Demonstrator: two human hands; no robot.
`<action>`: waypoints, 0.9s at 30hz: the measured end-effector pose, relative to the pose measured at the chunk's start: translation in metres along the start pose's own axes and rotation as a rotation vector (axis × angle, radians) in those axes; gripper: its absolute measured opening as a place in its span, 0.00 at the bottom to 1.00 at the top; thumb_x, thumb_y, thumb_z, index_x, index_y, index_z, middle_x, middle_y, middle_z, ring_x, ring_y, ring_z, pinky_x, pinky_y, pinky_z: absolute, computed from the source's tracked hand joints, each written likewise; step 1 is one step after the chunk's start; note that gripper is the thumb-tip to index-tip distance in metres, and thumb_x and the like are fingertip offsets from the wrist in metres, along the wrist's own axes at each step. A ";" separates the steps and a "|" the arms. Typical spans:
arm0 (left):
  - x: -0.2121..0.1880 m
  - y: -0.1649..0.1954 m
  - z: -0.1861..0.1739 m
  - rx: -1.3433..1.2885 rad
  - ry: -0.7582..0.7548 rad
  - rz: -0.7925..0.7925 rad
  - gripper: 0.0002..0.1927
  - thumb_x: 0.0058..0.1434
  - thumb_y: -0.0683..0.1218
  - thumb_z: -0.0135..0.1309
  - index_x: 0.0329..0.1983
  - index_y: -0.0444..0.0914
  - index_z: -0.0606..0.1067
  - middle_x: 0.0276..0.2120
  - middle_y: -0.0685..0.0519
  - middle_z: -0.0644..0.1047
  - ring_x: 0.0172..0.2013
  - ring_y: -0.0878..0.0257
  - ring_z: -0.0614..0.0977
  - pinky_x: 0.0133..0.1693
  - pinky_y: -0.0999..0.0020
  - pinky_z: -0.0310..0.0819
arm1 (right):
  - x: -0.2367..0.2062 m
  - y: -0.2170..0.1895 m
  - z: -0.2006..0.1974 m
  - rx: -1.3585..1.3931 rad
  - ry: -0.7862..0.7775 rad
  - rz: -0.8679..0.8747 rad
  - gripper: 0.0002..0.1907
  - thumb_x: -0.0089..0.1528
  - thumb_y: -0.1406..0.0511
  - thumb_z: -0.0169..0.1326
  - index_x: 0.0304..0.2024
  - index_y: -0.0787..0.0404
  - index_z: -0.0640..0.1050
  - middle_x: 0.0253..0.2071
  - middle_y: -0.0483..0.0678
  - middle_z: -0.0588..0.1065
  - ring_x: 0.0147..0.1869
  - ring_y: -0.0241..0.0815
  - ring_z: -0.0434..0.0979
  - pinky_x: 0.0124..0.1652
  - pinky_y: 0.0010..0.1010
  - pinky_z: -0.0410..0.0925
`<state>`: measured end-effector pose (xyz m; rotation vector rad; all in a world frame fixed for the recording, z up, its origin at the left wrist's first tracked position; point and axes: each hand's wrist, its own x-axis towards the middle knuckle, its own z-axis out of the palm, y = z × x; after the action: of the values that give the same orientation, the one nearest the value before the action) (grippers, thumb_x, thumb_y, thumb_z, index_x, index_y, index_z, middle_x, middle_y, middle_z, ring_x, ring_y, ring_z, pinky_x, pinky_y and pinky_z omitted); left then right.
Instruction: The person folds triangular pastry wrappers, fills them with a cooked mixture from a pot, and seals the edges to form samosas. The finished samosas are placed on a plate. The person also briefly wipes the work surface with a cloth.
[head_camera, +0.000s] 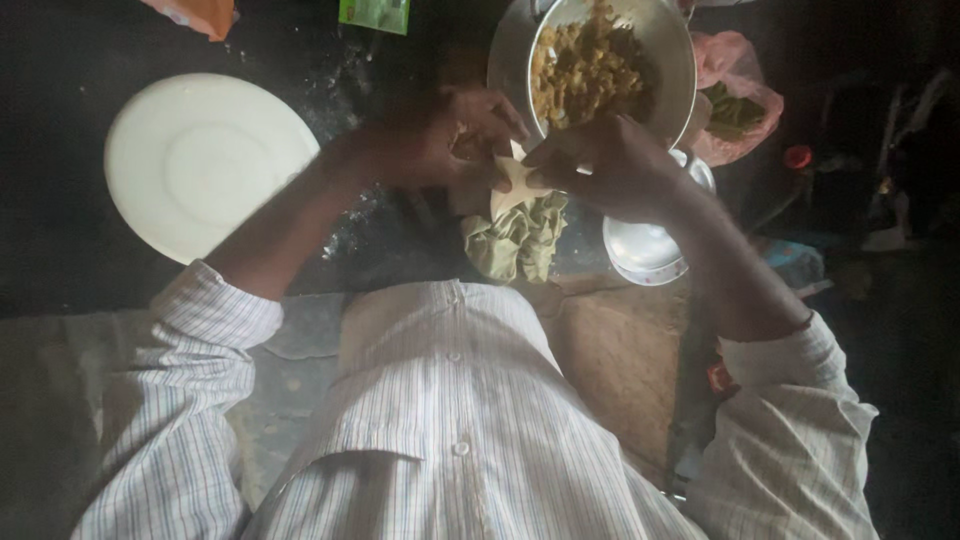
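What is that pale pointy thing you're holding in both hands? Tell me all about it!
The dough piece is a thin, pale cream sheet that looks soft, folded so that pointed corners stick out. It is held up in the air between the left hand and the right hand, whose fingers pinch it from both sides. It sits in front of a metal bowl of filling, above a crumpled greenish cloth.

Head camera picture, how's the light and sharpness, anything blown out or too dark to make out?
Head view: dim overall, corners and right edge nearly black; the white plate is the brightest patch, nearly blown out; the left hand and right hand are dark and slightly soft around the pale dough piece; the metal bowl of filling shows mild sheen; wide-angle view stretches the striped shirt below.
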<state>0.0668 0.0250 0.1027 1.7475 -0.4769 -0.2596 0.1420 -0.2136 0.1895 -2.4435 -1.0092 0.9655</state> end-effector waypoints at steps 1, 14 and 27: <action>0.001 0.003 -0.001 0.023 0.008 0.044 0.25 0.57 0.53 0.69 0.55 0.41 0.77 0.48 0.54 0.82 0.46 0.62 0.84 0.47 0.67 0.81 | 0.000 0.001 0.001 -0.008 0.003 0.018 0.12 0.66 0.60 0.57 0.50 0.52 0.83 0.40 0.43 0.84 0.43 0.37 0.86 0.45 0.36 0.75; 0.012 -0.021 0.017 0.218 -0.009 0.095 0.22 0.61 0.57 0.68 0.53 0.41 0.81 0.53 0.53 0.80 0.52 0.60 0.82 0.54 0.62 0.77 | -0.011 0.016 0.005 0.070 -0.030 -0.023 0.17 0.60 0.58 0.62 0.50 0.54 0.82 0.45 0.45 0.83 0.50 0.38 0.84 0.44 0.35 0.76; 0.059 -0.032 0.098 -0.227 -0.081 -0.381 0.41 0.49 0.54 0.72 0.64 0.41 0.67 0.53 0.48 0.79 0.52 0.54 0.81 0.54 0.57 0.78 | -0.044 0.040 0.006 -0.334 0.250 -0.304 0.11 0.68 0.64 0.60 0.53 0.51 0.84 0.45 0.45 0.84 0.45 0.40 0.84 0.45 0.35 0.76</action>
<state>0.0836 -0.0818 0.0537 1.5984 -0.1598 -0.6325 0.1349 -0.2727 0.1843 -2.4795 -1.4878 0.4062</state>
